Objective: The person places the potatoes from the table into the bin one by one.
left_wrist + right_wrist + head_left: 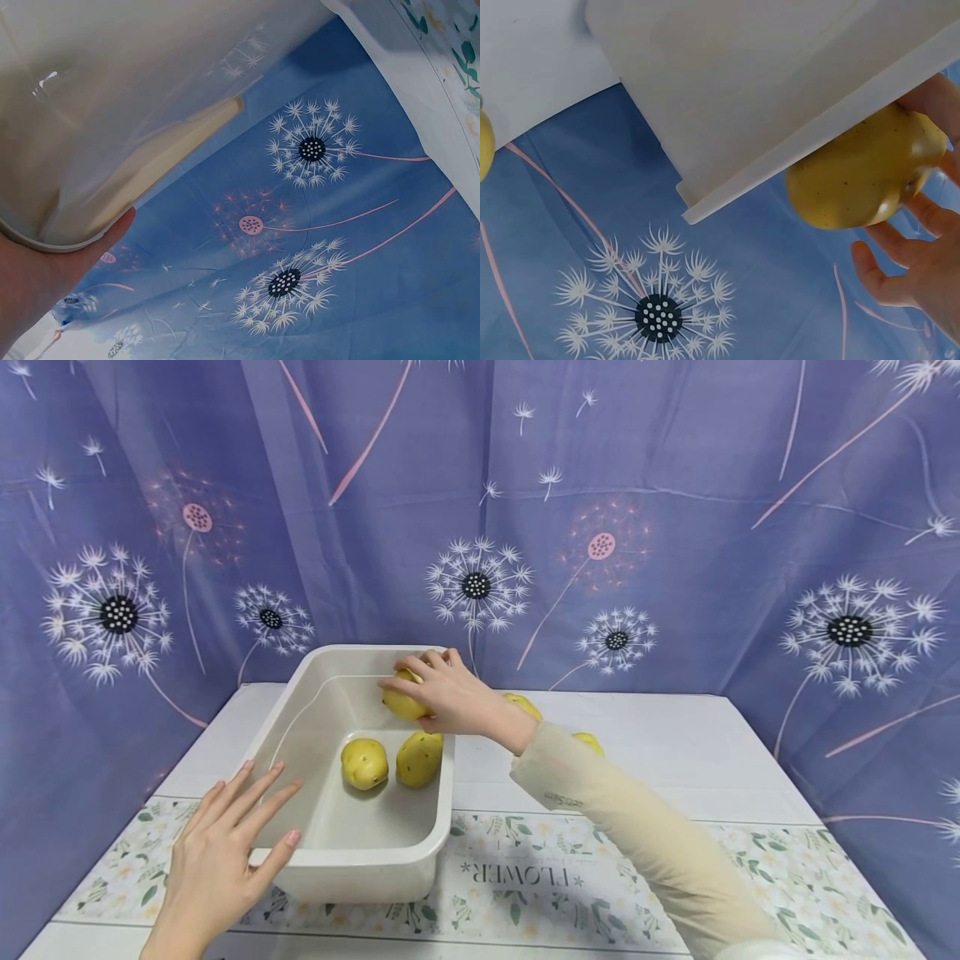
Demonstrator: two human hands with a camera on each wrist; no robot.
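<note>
My right hand [459,695] reaches over the far right part of a white plastic tub [348,858] and grips a yellow potato [403,700] with curled fingers. In the right wrist view the held potato [855,176] shows dark specks beside the tub's rim [780,161], with fingertips around its side. On the tub floor lie a rounded potato [364,764] and a longer spotted potato [419,762] near the right wall. My left hand [213,853] rests at the tub's front left rim, fingers spread and fairly straight, with no object in them.
Right of the tub, two more potatoes lie on the white table [660,752], one [525,704] partly behind my wrist, another [589,743] behind the sleeve [637,818]. A floral table runner [525,893] crosses the front. Blue dandelion curtains [675,443] surround the table.
</note>
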